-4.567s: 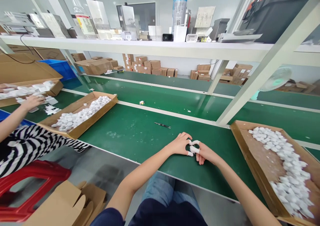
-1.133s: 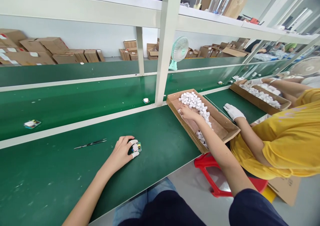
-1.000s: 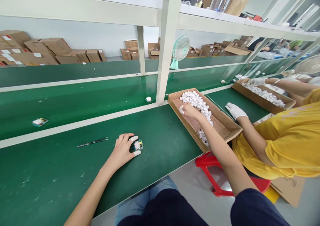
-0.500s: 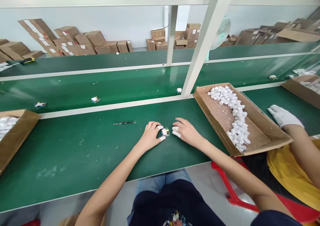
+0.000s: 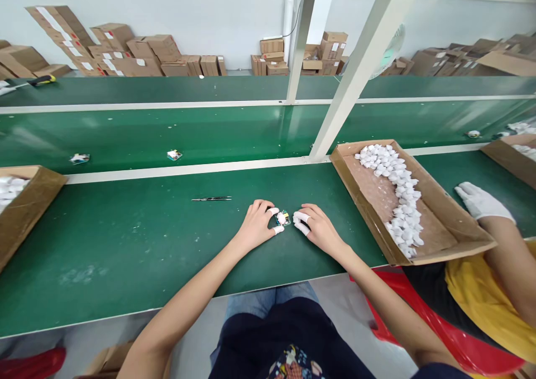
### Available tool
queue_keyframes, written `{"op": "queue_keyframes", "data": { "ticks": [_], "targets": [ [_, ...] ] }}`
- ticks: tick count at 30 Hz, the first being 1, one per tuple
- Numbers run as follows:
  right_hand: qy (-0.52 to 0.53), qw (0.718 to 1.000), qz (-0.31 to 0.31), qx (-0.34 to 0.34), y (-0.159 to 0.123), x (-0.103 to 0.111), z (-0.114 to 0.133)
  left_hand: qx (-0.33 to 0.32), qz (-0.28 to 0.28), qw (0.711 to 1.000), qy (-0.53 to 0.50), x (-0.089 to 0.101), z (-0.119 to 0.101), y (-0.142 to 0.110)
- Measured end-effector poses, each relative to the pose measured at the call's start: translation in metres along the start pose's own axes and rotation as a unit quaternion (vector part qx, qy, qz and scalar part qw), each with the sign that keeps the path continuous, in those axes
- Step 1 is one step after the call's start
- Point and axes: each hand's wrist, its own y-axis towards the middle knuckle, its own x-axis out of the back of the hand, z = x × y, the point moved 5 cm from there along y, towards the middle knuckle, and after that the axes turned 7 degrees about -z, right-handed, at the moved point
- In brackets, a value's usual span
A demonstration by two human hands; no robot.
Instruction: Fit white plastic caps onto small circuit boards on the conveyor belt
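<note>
A small circuit board [image 5: 283,218] with a white part on top sits at the centre of the green workbench [image 5: 125,245]. My left hand [image 5: 256,225] holds it from the left, with white finger cots on the fingertips pressing against its edge. My right hand [image 5: 315,229] lies open just to the right, its cotted fingertips a small gap from the board. Steel tweezers [image 5: 211,198] rest on the bench to the left of my hands.
A cardboard tray [image 5: 368,192] of white pieces [image 5: 396,183] stands to my right, and another tray [image 5: 42,192] sits at the left end. A co-worker's white-gloved hand [image 5: 481,202] rests at right. Small boards [image 5: 175,154] lie on the belt behind.
My right hand has come from the tray to beside the board and moved closer to it. The view has swung from the right towards the middle of the bench.
</note>
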Motion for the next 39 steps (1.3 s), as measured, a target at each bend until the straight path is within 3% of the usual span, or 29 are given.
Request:
{"op": "queue_keyframes", "data": {
  "ticks": [2,7,10,13,16,20,22,26,28,32,36,38,39],
  "targets": [
    [0.021,1.0,-0.009,-0.016,0.009,0.002,0.001,-0.002,0.003,1.0,-0.003,0.0,-0.001,0.0],
    [-0.057,0.994,0.061,0.069,0.035,0.0,0.024,-0.005,-0.003,1.0,-0.005,-0.001,-0.001,-0.001],
    [-0.058,0.991,0.089,0.077,0.04,-0.003,0.029,-0.003,-0.006,1.0,-0.007,-0.002,0.0,-0.001],
    [0.01,0.994,0.105,0.03,0.039,-0.007,0.022,-0.003,-0.007,1.0,-0.013,-0.003,0.0,-0.001],
    [0.106,0.984,0.112,-0.088,0.039,-0.012,0.004,-0.006,-0.008,1.0,-0.019,-0.004,0.001,-0.001],
    [0.146,0.926,0.265,-0.228,0.042,-0.03,-0.011,-0.011,-0.01,1.0,-0.025,-0.005,0.001,0.0],
    [0.125,0.908,0.318,-0.242,0.046,-0.033,-0.009,-0.014,-0.012,0.999,-0.028,-0.005,0.001,0.0],
    [0.066,0.918,0.318,-0.229,0.052,-0.03,-0.005,-0.019,-0.016,0.999,-0.029,-0.003,0.0,0.001],
    [0.093,0.911,0.326,-0.237,0.052,-0.029,-0.006,-0.019,-0.016,0.999,-0.028,-0.003,0.0,0.001],
    [0.246,0.84,0.388,-0.291,0.054,-0.034,-0.003,-0.013,-0.012,0.999,-0.029,-0.003,0.0,0.002],
    [0.136,0.873,0.387,-0.264,0.065,-0.035,-0.001,-0.014,-0.018,0.999,-0.028,-0.003,-0.001,0.001],
    [0.171,0.862,0.392,-0.271,0.066,-0.037,-0.002,-0.013,-0.019,0.999,-0.028,-0.002,-0.001,0.001],
    [0.222,0.841,0.403,-0.285,0.064,-0.038,-0.002,-0.013,-0.019,0.999,-0.027,-0.002,-0.001,0.001]
  ]
}}
